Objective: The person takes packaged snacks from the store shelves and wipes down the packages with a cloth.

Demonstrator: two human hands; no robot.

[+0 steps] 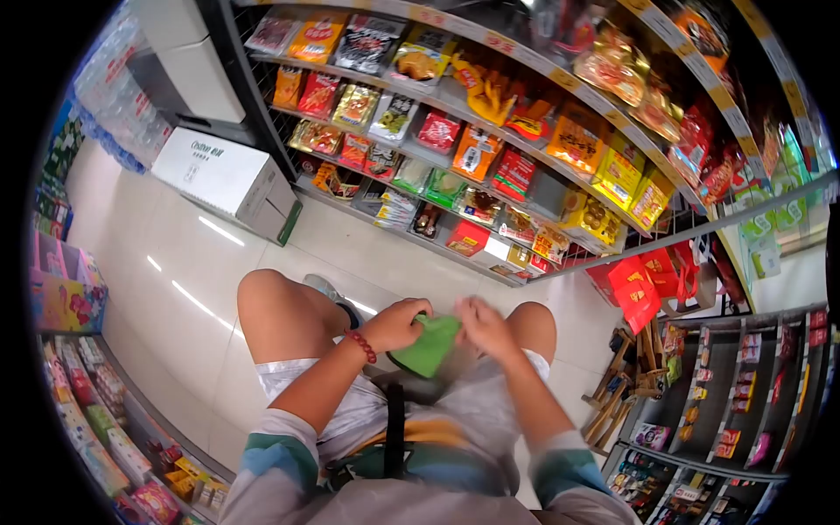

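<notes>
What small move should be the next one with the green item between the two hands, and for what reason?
Perhaps steady the right hand and make its grip sure at the right side of the green item: the left hand grips the upper left, while the right hand is blurred and its hold is unclear.

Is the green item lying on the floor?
No, the left hand holds the green item, with the blurred right hand close beside it.

The right grip is blurred; the left grip hides some green cloth.
</notes>
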